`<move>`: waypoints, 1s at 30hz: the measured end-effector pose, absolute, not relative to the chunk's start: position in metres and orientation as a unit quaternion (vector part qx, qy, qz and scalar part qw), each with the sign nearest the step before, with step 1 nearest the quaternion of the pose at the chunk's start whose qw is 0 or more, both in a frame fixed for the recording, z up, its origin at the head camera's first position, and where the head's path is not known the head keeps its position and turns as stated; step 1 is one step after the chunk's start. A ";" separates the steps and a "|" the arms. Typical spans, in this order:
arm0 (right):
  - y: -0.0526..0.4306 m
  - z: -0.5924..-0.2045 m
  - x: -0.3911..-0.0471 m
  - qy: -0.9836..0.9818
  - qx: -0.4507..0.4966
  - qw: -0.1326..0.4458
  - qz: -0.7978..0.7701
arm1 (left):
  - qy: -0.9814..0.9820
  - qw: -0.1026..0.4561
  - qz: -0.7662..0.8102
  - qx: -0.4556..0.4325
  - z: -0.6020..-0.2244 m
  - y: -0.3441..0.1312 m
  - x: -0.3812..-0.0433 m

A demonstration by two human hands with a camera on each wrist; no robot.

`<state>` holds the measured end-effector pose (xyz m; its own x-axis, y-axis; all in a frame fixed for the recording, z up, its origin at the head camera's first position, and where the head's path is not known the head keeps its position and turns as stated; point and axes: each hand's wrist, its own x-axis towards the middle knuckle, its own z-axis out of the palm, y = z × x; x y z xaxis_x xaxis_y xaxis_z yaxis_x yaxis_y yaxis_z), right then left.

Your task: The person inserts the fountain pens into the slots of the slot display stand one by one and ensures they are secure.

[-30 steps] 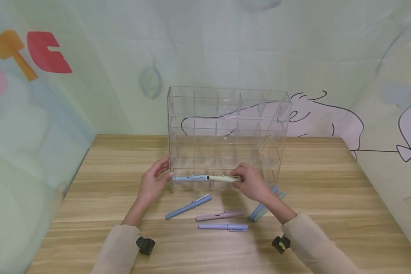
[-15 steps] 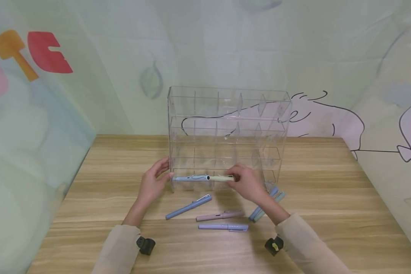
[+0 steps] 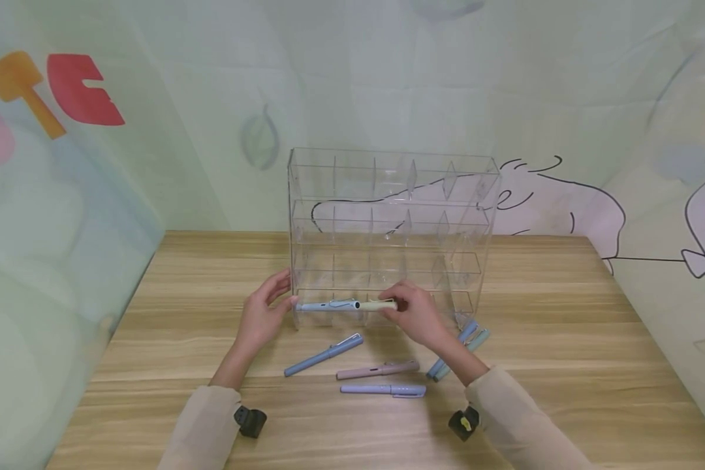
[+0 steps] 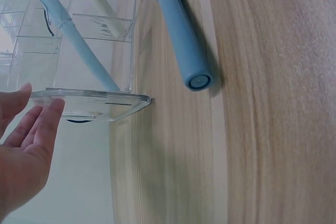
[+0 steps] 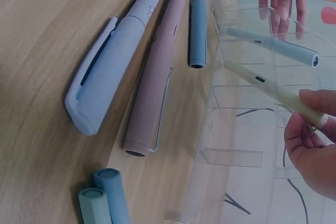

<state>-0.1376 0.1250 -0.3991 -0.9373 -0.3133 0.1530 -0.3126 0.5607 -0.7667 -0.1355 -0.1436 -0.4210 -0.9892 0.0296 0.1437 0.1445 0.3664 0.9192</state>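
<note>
A clear acrylic rack [image 3: 388,271] with several rows of compartments stands on the table. My left hand [image 3: 264,313] holds its left side panel, thumb and fingers on opposite faces in the left wrist view. My right hand [image 3: 417,316] pinches the clip end of a pale yellow-green pen [image 5: 273,90] between thumb and fingers. That pen lies slanted along the bottom row, its far end among the dividers. Left of it, a light blue pen [image 3: 329,305] rests in the same row, its cap end close to the yellow-green pen in the head view.
In front of the rack lie a blue pen [image 3: 323,355], a mauve pen [image 3: 377,370] and a lavender pen [image 3: 382,390]. Another blue pen [image 3: 440,363] and a green pen [image 3: 461,354] lie side by side near my right forearm. A printed cloth backdrop [image 3: 388,85] hangs behind.
My right hand has moved left along the front of the rack with the yellow-green pen, which now reaches less far right. My left hand and the loose pens have stayed put.
</note>
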 end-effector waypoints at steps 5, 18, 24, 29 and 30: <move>0.126 -0.403 -0.137 0.884 -0.171 0.000 -0.435 | -0.824 0.051 -0.561 -0.055 -0.421 -0.143 -0.135; 0.137 -0.401 -0.138 0.876 -0.157 0.011 -0.456 | -0.826 0.045 -0.560 -0.051 -0.421 -0.143 -0.135; 0.143 -0.395 -0.139 0.892 -0.131 0.022 -0.432 | -0.826 0.043 -0.559 -0.051 -0.421 -0.144 -0.136; 0.145 -0.395 -0.138 0.895 -0.143 0.045 -0.421 | -0.828 0.046 -0.556 -0.051 -0.422 -0.144 -0.137; 0.144 -0.395 -0.138 0.894 -0.145 0.046 -0.422 | -0.829 0.046 -0.556 -0.051 -0.422 -0.144 -0.137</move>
